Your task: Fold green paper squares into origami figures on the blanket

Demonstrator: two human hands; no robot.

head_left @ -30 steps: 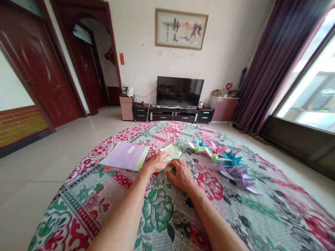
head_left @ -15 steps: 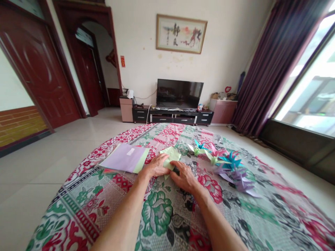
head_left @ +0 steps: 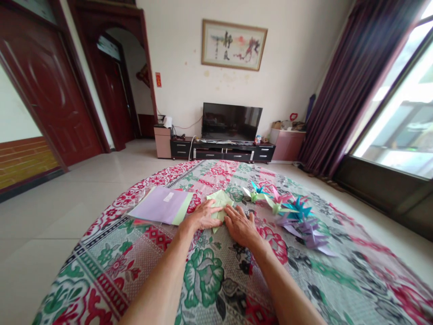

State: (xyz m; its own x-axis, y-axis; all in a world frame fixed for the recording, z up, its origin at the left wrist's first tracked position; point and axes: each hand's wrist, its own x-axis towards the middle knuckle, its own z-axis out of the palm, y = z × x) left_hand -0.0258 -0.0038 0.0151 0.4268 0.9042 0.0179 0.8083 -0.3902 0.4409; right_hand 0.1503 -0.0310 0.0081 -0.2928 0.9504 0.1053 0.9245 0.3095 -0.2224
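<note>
A light green sheet of paper point(head_left: 220, 200), partly folded, lies on the floral tablecloth point(head_left: 203, 275) in front of me. My left hand point(head_left: 202, 216) rests flat on its near left part, fingers stretched out toward the right. Beside it, my right hand point(head_left: 242, 225) lies flat with its fingertips at the paper's right edge. Neither hand grips anything. The near part of the paper is hidden under my fingers.
A stack of coloured sheets with a purple one on top point(head_left: 160, 205) lies left of my hands. Several folded paper figures in green, teal, pink and purple point(head_left: 295, 210) stand to the right. Beyond the round table are tiled floor, a TV point(head_left: 232, 122) and curtains.
Both hands have gone from pinching and bending the green paper to lying flat on it. The right hand slid forward up to the paper's edge.
</note>
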